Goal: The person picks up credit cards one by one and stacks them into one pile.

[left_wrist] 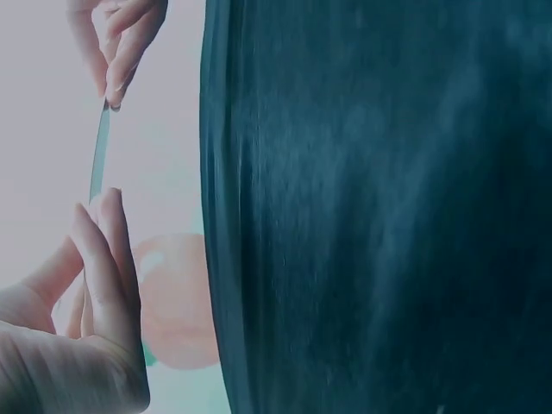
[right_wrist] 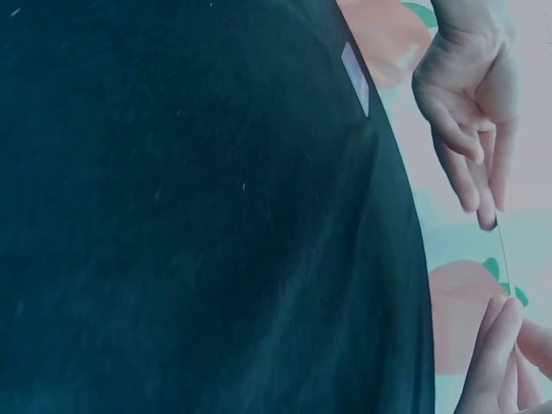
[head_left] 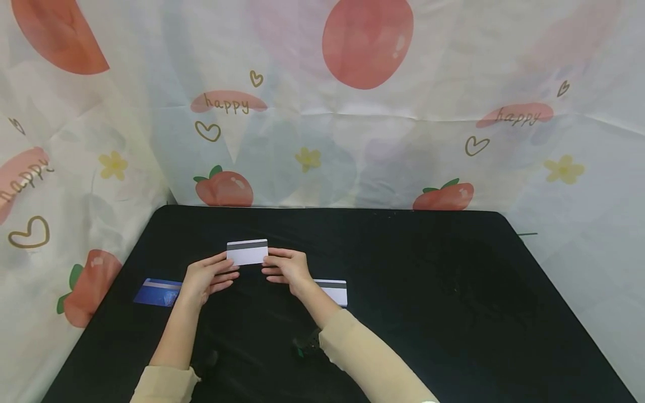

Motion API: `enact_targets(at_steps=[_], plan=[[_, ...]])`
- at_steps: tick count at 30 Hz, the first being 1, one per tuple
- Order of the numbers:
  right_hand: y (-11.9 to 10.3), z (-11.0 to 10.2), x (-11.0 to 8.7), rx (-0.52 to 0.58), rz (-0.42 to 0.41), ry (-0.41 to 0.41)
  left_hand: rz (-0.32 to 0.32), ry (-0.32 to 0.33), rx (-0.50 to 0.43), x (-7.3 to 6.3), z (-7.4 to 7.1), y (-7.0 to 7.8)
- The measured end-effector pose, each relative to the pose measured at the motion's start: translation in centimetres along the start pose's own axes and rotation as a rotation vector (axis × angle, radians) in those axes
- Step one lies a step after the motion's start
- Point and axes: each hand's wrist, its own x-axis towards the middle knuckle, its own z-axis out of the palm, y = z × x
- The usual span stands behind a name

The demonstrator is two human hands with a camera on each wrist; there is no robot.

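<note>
A white card with a dark stripe [head_left: 247, 253] is held up between the two hands over the black table. My left hand [head_left: 208, 278] pinches its left end between thumb and fingers, while the right hand [head_left: 289, 268] pinches the right end. Seen from the left wrist, the card [left_wrist: 100, 153] appears nearly edge-on, as a thin pale strip between the left hand [left_wrist: 82, 302] and the right hand [left_wrist: 121, 39]. The right wrist view shows the card [right_wrist: 505, 259] as a fine line, with the left hand [right_wrist: 470, 112] above and the right hand [right_wrist: 504, 362] below.
On the table [head_left: 453, 291], a blue card [head_left: 157, 292] lies left of the left forearm. Another white striped card [head_left: 333, 292] lies partly hidden behind the right forearm. A small dark object [head_left: 305, 346] shows beside the right sleeve. A printed curtain [head_left: 353, 140] stands behind and left.
</note>
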Motion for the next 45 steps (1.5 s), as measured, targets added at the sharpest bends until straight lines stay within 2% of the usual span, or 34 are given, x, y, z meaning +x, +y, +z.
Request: enact_targets(at_steps=[14, 26, 45], plan=[[-0.5, -3.7, -1.5, -0.019, 0.009, 0.042, 0.006, -0.033, 0.056, -0.2, 3.7, -0.8], [-1.0, -6.5, -2.9, -0.097, 0.012, 0.104, 0.013, -0.012, 0.067, -0.5, 6.8, -1.8], [-0.5, -10.8, -5.5, -0.132, 0.011, 0.194, 0.016, -0.084, 0.078, -1.2, 11.1, -3.6]])
